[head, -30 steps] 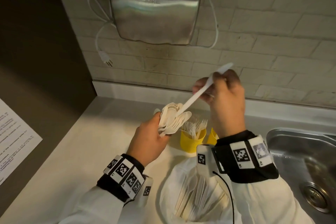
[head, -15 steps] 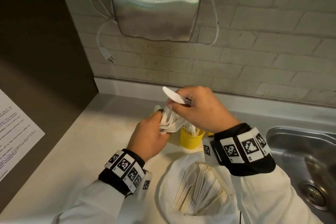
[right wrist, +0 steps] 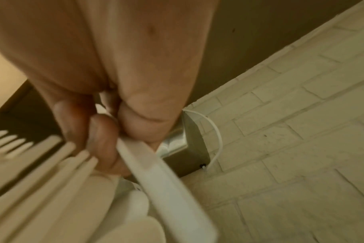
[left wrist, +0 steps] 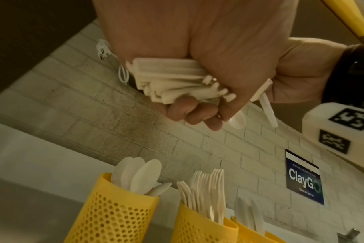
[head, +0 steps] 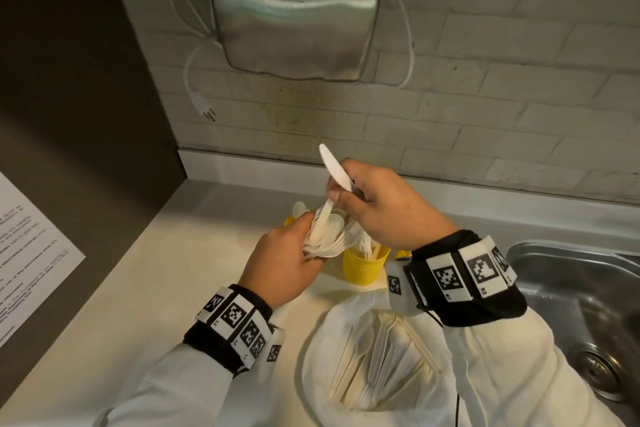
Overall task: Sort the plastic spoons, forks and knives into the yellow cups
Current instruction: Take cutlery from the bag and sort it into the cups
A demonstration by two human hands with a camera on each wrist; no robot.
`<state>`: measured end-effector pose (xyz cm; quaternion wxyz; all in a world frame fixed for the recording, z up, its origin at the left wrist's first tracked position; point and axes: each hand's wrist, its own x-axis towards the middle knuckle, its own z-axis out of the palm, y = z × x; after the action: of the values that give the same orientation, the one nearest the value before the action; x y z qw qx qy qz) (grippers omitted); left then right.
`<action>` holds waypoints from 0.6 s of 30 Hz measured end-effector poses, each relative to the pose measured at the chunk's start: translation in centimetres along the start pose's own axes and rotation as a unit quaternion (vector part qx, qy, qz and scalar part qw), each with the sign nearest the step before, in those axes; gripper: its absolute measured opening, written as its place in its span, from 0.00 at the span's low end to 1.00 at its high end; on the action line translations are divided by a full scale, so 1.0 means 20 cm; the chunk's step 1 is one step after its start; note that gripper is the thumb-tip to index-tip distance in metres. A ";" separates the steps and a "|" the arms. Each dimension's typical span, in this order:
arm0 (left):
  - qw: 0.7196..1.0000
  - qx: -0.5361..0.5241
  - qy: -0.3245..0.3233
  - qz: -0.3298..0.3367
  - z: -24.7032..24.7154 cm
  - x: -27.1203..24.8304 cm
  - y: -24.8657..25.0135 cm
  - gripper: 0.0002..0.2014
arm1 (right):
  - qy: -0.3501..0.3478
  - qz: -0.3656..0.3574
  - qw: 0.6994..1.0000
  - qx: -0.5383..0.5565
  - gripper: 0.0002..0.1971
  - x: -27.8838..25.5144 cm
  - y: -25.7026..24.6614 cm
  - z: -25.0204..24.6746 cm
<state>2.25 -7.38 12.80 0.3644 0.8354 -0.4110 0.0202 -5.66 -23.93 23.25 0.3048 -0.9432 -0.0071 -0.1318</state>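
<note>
My left hand grips a bundle of white plastic cutlery above the counter; the left wrist view shows the handles bunched in its fist. My right hand pinches a white plastic knife, blade pointing up and back, and also touches a piece of the bundle. Three yellow perforated cups stand below: spoons, forks, knives. In the head view the fork cup shows between my hands.
A white bag holding more cutlery lies open on the counter in front of me. A steel sink sits at the right. A metal hand dryer hangs on the brick wall, its cord and plug dangling. A paper sheet lies left.
My right hand pulled a knife out of the bundle, swung it round from pointing right to blade up, and came back down against the bundle in my left hand.
</note>
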 end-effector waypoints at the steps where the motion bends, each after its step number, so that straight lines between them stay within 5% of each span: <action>1: 1.000 0.002 -0.003 -0.003 -0.01 0.01 0.00 0.15 | 0.006 -0.003 1.000 0.011 0.04 0.00 0.01 0.01; 12: 0.999 -0.007 -0.011 -0.031 0.05 0.01 -0.02 0.18 | 0.088 0.038 0.993 0.062 0.05 0.00 0.07 0.11; 18: 0.989 -0.133 0.007 -0.060 0.06 -0.01 0.00 0.19 | 0.146 0.061 0.974 0.160 0.05 0.01 0.05 0.15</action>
<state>1.74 -7.94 11.92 0.4759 0.8025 -0.3564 -0.0504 -4.62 -23.11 20.45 0.4565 -0.8516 0.0740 -0.2467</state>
